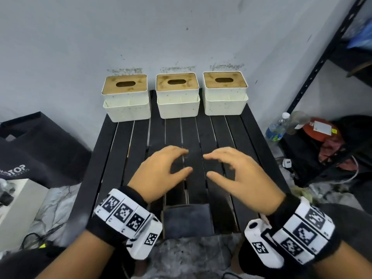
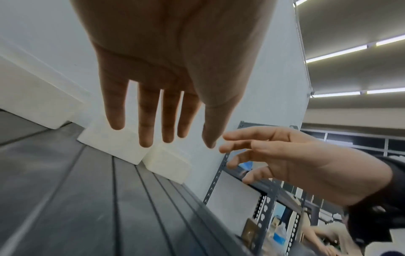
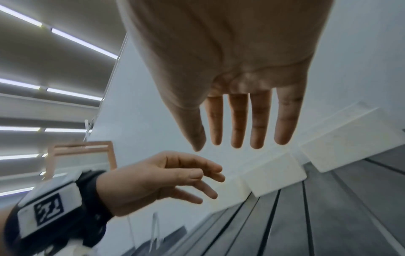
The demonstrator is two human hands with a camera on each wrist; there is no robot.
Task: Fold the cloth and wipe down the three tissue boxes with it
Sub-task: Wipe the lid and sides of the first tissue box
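Both the left hand (image 1: 161, 170) and right hand (image 1: 237, 174) hover spread and empty above the table (image 1: 112, 150); the cloth (image 1: 188, 220) at its near edge could slip off if grabbed carelessly.

Even, cool indoor light comes from ceiling strip lights (image 3: 83, 44), glaring white in both wrist views. Shadows are soft. Wide-angle distortion bends the shelf rack (image 1: 322, 63) at the head view's edge. Fingertips (image 1: 209, 157) and frame corners are motion-blurred; the pale tissue boxes (image 2: 114, 147) look overexposed.
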